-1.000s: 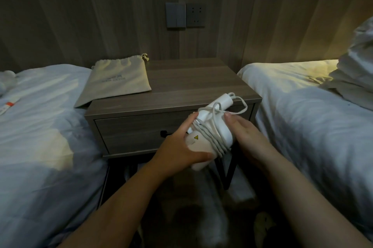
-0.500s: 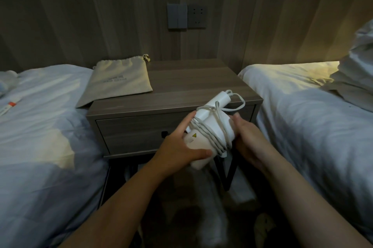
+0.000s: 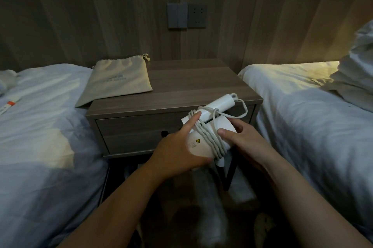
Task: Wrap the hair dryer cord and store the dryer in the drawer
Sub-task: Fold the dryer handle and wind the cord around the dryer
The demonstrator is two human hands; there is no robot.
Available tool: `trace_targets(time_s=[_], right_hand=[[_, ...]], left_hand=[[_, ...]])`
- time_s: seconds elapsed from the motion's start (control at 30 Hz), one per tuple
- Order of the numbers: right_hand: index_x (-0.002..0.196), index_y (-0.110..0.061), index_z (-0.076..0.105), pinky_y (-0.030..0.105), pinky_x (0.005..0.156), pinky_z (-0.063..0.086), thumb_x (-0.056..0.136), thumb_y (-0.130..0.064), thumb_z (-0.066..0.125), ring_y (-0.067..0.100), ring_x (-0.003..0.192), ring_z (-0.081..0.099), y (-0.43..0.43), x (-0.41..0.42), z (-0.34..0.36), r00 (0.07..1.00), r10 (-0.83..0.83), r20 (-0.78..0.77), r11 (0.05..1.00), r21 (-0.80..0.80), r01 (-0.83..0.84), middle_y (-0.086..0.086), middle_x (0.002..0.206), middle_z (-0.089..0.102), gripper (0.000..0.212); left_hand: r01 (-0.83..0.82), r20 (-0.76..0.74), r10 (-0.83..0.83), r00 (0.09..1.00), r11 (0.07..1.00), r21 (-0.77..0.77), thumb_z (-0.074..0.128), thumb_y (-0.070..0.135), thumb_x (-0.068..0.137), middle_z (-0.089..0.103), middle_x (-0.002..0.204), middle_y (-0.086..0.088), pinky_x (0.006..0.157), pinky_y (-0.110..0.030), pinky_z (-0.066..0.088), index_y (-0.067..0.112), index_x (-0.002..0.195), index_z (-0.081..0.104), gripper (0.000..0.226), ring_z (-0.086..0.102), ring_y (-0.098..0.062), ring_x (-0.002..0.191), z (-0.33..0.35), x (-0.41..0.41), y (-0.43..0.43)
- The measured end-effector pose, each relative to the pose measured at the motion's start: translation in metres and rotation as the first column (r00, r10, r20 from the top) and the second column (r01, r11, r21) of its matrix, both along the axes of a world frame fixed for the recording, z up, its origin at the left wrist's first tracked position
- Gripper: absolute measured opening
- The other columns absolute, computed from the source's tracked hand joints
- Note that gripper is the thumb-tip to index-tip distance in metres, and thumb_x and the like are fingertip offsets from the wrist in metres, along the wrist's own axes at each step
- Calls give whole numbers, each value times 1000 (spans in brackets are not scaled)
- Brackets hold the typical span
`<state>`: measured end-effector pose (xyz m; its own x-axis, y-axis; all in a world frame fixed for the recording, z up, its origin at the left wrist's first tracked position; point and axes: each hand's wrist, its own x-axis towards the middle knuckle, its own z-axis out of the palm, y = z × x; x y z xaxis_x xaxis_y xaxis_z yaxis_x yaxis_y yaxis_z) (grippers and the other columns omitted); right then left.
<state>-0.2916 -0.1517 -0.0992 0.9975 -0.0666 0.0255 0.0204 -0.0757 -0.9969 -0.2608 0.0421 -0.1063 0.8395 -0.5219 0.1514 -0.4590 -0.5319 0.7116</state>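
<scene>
Left hand (image 3: 177,154) and right hand (image 3: 247,143) clasp the hair dryer (image 3: 198,145), cord (image 3: 205,133) wound round it, slanting upper-right before the closed drawer (image 3: 137,132), whose pull sits nearer the left.

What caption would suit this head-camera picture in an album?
Left hand and right hand hold a hair dryer, cord wound round it, before the shut nightstand drawer.

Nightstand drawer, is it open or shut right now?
Shut. The drawer sits flush in the nightstand with no gap showing; the left hand and right hand hold the hair dryer in front of it.
</scene>
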Motion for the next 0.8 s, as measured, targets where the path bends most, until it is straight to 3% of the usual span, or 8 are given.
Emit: trace_targets(time_s=[0.1,0.23,0.33,0.4,0.5,0.63,0.8], right_hand=[[104,-24,58,27,73,54,76,-17,69,15,93,67,-1,1,-3,998,33,-54,997,67,-30,0,103,68,31],[99,-22,63,28,70,55,62,-23,78,14,84,71,2,3,-8,994,85,-71,990,117,-76,-2,87,76,40],[101,-20,63,34,74,56,57,-29,76,18,87,71,4,3,-10,995,40,-92,985,173,-23,3,94,74,47],[110,-15,60,42,83,56,58,-29,81,24,96,69,5,6,-12,993,-3,-115,985,174,23,8,105,71,58],[113,-11,60,42,84,56,67,-21,79,24,97,68,7,8,-14,990,-66,-128,986,147,84,9,106,70,50],[113,-13,61,45,87,55,67,-21,79,25,98,68,4,9,-19,985,-47,-164,987,146,72,10,108,70,50],[112,-17,62,47,89,54,65,-22,81,25,100,67,3,11,-22,982,-42,-184,992,109,62,8,110,70,51]], left_hand=[[24,14,-25,1000,999,29,79,49,62,55,128,7,86,-29,53,68,127,-5,108,59,-8,100,2,-2,-1],[34,97,-45,994,993,112,76,54,63,53,134,5,90,-28,49,64,126,-13,109,56,-9,108,3,-4,0],[33,130,-59,990,981,193,72,57,67,52,133,2,89,-29,50,63,123,-24,110,56,-10,107,1,-3,-2],[15,143,-50,988,971,239,69,59,68,53,131,-1,86,-30,50,60,122,-30,113,58,-12,104,-2,-4,-4],[-60,259,-25,966,947,316,62,67,69,53,123,-6,79,-36,52,57,125,-36,113,59,-16,97,-5,-5,-7],[-68,299,-55,953,921,384,64,68,66,47,126,-6,69,-27,42,54,127,-35,117,54,-14,93,-4,-5,-7],[-14,275,-114,955,906,424,69,64,64,46,137,-9,78,-30,45,55,121,-38,122,60,-22,103,-11,-6,-7]])
